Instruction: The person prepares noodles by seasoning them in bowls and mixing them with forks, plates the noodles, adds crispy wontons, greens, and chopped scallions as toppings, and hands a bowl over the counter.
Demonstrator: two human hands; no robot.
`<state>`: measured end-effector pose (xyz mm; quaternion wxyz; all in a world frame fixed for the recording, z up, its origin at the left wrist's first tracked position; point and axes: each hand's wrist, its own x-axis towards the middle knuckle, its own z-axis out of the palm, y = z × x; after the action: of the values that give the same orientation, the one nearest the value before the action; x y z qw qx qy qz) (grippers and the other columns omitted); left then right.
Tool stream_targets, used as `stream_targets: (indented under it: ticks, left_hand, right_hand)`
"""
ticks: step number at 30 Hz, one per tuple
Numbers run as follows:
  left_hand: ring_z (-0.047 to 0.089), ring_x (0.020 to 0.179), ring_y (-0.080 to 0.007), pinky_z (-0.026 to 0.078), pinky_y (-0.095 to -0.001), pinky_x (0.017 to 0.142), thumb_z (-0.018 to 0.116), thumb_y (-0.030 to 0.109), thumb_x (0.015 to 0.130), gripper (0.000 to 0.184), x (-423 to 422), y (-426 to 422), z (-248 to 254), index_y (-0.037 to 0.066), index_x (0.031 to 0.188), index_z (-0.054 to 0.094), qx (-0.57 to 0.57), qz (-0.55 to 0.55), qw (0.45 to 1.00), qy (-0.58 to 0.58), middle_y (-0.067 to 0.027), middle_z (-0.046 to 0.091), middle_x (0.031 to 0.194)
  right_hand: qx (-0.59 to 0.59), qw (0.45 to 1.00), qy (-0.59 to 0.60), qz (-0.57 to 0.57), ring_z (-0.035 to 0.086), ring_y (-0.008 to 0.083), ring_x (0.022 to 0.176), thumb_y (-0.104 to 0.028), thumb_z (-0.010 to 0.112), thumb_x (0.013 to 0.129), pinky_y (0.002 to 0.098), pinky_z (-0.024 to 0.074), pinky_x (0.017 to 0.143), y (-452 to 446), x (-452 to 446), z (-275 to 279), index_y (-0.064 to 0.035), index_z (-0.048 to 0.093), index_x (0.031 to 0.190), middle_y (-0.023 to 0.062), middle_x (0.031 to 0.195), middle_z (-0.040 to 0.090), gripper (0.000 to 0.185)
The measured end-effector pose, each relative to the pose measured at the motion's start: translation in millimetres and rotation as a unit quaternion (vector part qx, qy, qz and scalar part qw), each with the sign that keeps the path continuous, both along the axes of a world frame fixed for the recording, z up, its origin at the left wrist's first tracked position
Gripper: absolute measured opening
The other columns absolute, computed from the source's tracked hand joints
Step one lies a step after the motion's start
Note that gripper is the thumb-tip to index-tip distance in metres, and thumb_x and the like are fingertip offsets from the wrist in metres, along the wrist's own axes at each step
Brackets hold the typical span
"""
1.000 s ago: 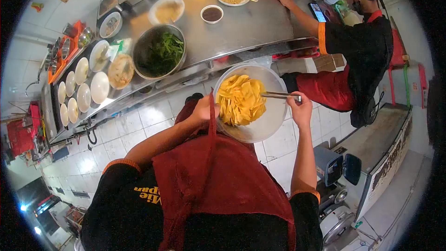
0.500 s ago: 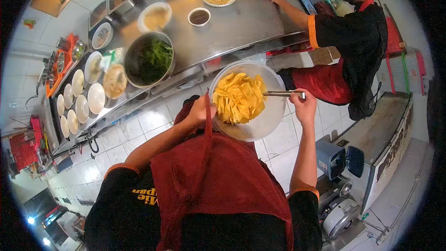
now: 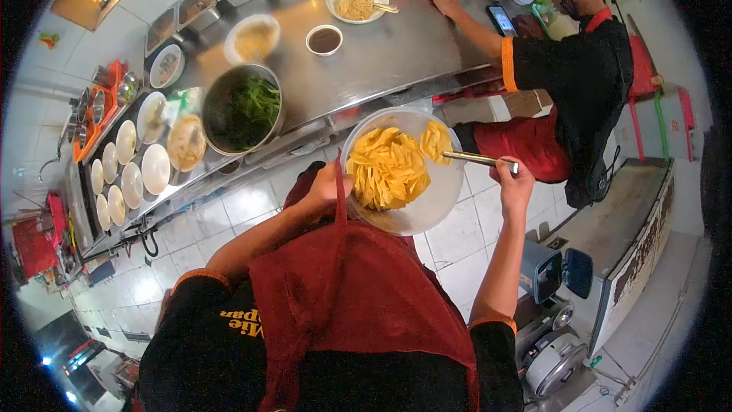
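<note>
A round translucent tub point(image 3: 442, 202) is in front of me, holding a heap of flat yellow pieces point(image 3: 387, 172). My left hand point(image 3: 329, 183) grips the tub at its left rim, its fingers partly hidden by the apron strap. Metal tongs point(image 3: 480, 159) are in my right hand point(image 3: 512, 180), on the tub's right side. At the tips of the tongs a small bunch of yellow pieces point(image 3: 435, 142) stands apart from the heap, over the upper right part of the tub.
A steel counter point(image 3: 366, 69) runs beyond the tub, with a pot of greens point(image 3: 248, 107), a sauce bowl point(image 3: 324, 40), a noodle plate point(image 3: 357, 1) and several white bowls. At right a co-worker point(image 3: 579, 69) leans on it beside a phone point(image 3: 502, 21).
The tongs have moved right and now have a bunch of yellow pieces at their tips, parted from the heap. My left hand stays at the tub's rim.
</note>
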<state>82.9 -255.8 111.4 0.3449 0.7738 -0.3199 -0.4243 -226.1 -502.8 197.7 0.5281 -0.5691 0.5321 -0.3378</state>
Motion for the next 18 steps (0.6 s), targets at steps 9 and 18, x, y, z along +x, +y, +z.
stream_targets:
  ticks: [9, 18]
  left_hand:
    - [0.065, 0.081, -0.0287, 0.05, -0.0403, 0.072, 0.062, 0.023, 0.077, 0.04, 6.2, 9.7, 18.1, -0.005, 0.106, 0.062, 0.022, 0.062, 0.995, 0.074, -0.0191, 0.066, 0.085]
    - [0.063, 0.1, -0.0425, 0.051, -0.0483, 0.083, 0.056, 0.034, 0.087, 0.041, 27.3, 10.6, -0.9, -0.002, 0.107, 0.062, 0.075, 0.065, 0.993, 0.064, -0.0288, 0.065, 0.1]
  right_hand:
    - [0.06, 0.989, -0.136, 0.019, 0.065, 0.0148, 0.068, -0.003, 0.064, 0.089, 0.0275, 0.0577, 0.067, -57.4, 56.4, 66.5, 0.0028, 0.063, 0.099, 0.0082, 0.082, 0.065, 0.012]
    - [-0.113, 0.971, -0.213, 0.001, 0.062, 0.0119, 0.067, -0.006, 0.067, 0.089, 0.0286, 0.0572, 0.069, -139.1, 255.5, 60.8, 0.0018, 0.065, 0.098, 0.0049, 0.08, 0.064, 0.012]
